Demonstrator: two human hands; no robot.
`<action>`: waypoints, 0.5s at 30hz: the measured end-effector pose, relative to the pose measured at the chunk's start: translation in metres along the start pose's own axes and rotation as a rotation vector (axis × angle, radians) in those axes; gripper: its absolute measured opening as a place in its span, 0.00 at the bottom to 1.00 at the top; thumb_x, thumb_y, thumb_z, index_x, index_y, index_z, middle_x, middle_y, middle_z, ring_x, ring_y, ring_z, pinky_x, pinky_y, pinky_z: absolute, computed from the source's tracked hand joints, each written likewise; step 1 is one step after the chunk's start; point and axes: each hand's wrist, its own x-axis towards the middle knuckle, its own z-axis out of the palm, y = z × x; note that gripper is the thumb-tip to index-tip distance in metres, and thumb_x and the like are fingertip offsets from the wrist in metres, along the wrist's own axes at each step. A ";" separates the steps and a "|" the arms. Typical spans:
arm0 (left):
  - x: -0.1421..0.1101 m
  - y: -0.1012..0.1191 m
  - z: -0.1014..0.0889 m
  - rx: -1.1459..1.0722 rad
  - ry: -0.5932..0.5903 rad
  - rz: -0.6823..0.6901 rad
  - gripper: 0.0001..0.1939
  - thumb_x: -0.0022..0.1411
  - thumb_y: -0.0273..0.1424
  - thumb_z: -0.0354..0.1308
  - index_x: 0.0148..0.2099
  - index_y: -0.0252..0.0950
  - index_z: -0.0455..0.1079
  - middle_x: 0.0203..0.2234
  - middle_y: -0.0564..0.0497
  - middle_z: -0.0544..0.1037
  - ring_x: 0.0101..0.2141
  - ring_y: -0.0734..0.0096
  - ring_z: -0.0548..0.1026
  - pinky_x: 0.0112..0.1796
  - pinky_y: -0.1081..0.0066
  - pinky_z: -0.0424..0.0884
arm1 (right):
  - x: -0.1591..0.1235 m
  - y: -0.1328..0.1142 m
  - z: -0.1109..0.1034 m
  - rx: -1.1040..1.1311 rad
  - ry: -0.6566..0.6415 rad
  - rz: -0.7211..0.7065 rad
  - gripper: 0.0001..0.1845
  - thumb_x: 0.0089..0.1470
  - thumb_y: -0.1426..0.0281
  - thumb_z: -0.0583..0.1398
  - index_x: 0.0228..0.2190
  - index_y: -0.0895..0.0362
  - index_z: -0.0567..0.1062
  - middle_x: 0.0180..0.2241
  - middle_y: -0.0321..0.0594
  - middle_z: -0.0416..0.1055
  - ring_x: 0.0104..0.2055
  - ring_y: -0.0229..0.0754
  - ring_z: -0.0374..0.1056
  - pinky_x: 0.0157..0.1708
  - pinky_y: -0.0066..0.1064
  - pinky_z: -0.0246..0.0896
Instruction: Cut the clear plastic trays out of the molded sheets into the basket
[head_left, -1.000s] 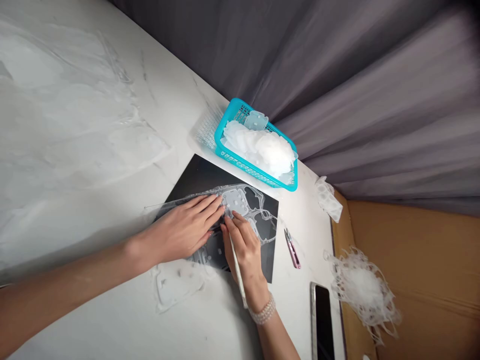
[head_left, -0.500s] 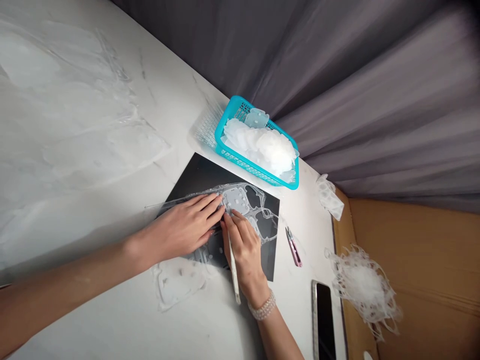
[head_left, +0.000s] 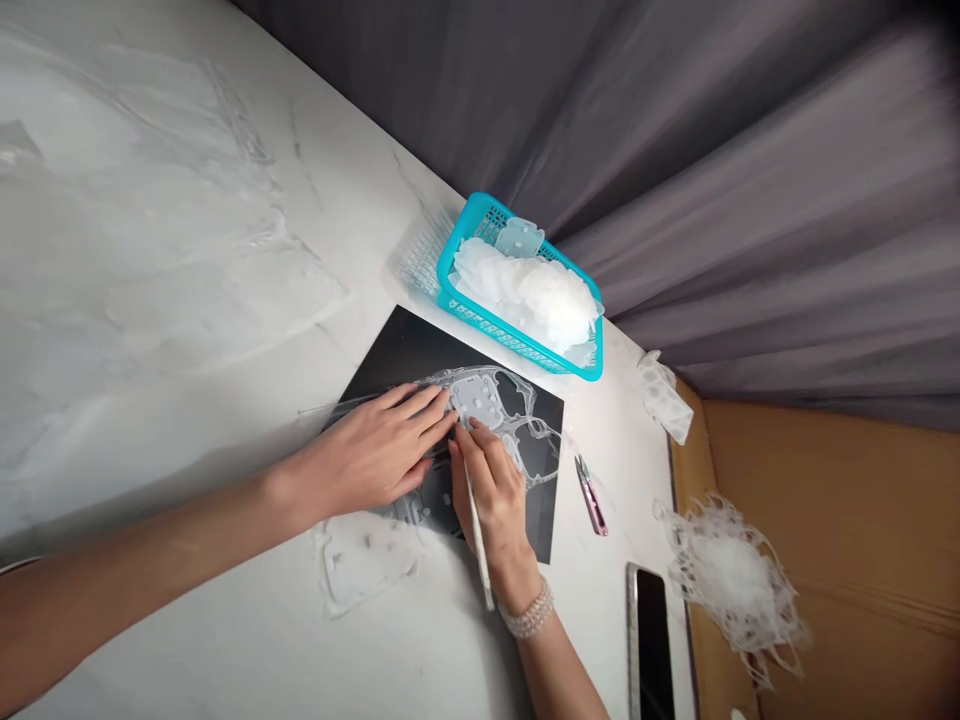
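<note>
My left hand [head_left: 382, 450] lies with its fingers stretched out over a clear sheet of moulded translucent pieces [head_left: 480, 397], pressing it onto a black mat [head_left: 390, 345]. Close beside its fingertips, my right hand [head_left: 491, 490] is closed around a thin white pen-like tool [head_left: 481, 550]. The tool's tip is hidden by the fingers. Toward the right, part of the sheet is an open web of clear edging with the black mat showing through. Another part of the clear sheet [head_left: 367, 560] hangs over the mat's near edge onto the white table.
A turquoise basket [head_left: 487, 325] heaped with translucent pieces stands behind the mat. Right of it lie pink-handled snips [head_left: 592, 497] and a phone [head_left: 651, 640]. Clear scraps [head_left: 735, 580] hang by a cardboard box [head_left: 832, 500]. Plastic sheets [head_left: 172, 220] cover the table's left; a grey curtain [head_left: 675, 150] hangs behind.
The view has shifted slightly, moving everything a little to the right. The tool in my right hand has tilted a little; my left hand keeps its place on the sheet.
</note>
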 end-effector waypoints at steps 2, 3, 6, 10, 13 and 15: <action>-0.001 0.001 0.002 0.010 0.007 0.001 0.26 0.72 0.35 0.43 0.65 0.25 0.62 0.63 0.35 0.65 0.63 0.50 0.63 0.61 0.53 0.59 | 0.002 0.000 0.002 -0.014 -0.003 0.006 0.16 0.63 0.79 0.56 0.52 0.61 0.73 0.49 0.54 0.75 0.55 0.51 0.71 0.51 0.41 0.73; -0.001 0.001 0.003 0.010 0.009 0.002 0.26 0.72 0.35 0.43 0.65 0.24 0.63 0.63 0.34 0.65 0.63 0.49 0.63 0.61 0.53 0.58 | 0.003 0.000 0.003 -0.022 -0.007 0.006 0.16 0.63 0.79 0.55 0.52 0.62 0.73 0.51 0.55 0.74 0.56 0.51 0.70 0.51 0.42 0.72; -0.002 0.002 0.006 -0.005 0.012 0.000 0.26 0.72 0.34 0.43 0.63 0.23 0.65 0.64 0.32 0.64 0.64 0.47 0.61 0.62 0.52 0.56 | 0.009 0.002 0.005 -0.034 -0.031 0.002 0.17 0.65 0.78 0.53 0.52 0.64 0.73 0.55 0.59 0.71 0.59 0.53 0.68 0.54 0.45 0.70; -0.003 0.003 0.007 -0.032 0.008 -0.002 0.26 0.71 0.33 0.44 0.64 0.23 0.64 0.64 0.32 0.64 0.65 0.48 0.59 0.64 0.51 0.54 | 0.019 0.002 -0.002 -0.020 -0.170 -0.015 0.19 0.64 0.80 0.52 0.54 0.69 0.72 0.56 0.62 0.70 0.60 0.56 0.67 0.57 0.48 0.67; -0.004 0.002 0.008 -0.055 0.014 -0.012 0.26 0.71 0.33 0.43 0.64 0.23 0.64 0.64 0.32 0.64 0.65 0.48 0.60 0.64 0.50 0.54 | 0.027 0.001 -0.006 0.088 -0.215 0.018 0.21 0.64 0.80 0.51 0.55 0.64 0.72 0.55 0.58 0.72 0.58 0.53 0.69 0.56 0.46 0.68; -0.006 0.001 0.009 -0.090 0.036 -0.029 0.26 0.71 0.33 0.43 0.65 0.25 0.62 0.65 0.33 0.63 0.65 0.47 0.60 0.64 0.50 0.54 | 0.030 0.006 -0.004 0.274 -0.148 0.169 0.19 0.66 0.77 0.51 0.53 0.58 0.74 0.51 0.50 0.76 0.53 0.47 0.73 0.53 0.40 0.71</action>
